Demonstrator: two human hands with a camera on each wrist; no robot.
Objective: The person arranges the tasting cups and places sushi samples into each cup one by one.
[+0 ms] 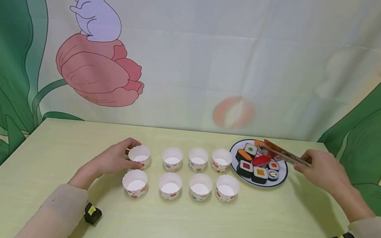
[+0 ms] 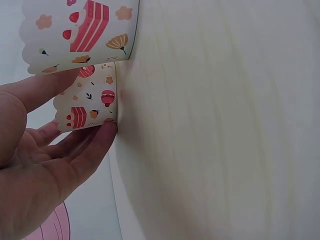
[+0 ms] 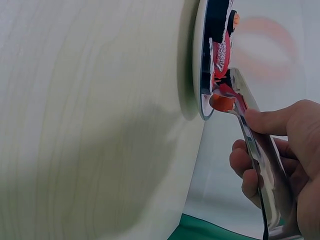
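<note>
Left hand (image 1: 115,159) grips back-left cup (image 1: 140,154) — go light, walls may dent. Right hand (image 1: 326,170) grips tongs (image 3: 272,182), tips at sushi (image 1: 260,174) on plate (image 1: 281,179), right of cups (image 1: 200,187) — squeeze one piece squarely, lift straight.

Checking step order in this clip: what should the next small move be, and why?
Probably the right hand should gently squeeze the metal tongs: their tips reach the sushi pieces at the far side of the plate, though a firm grip can't be confirmed. The left hand holds the back-left paper baking cup, whose visible inside looks bare.
</note>
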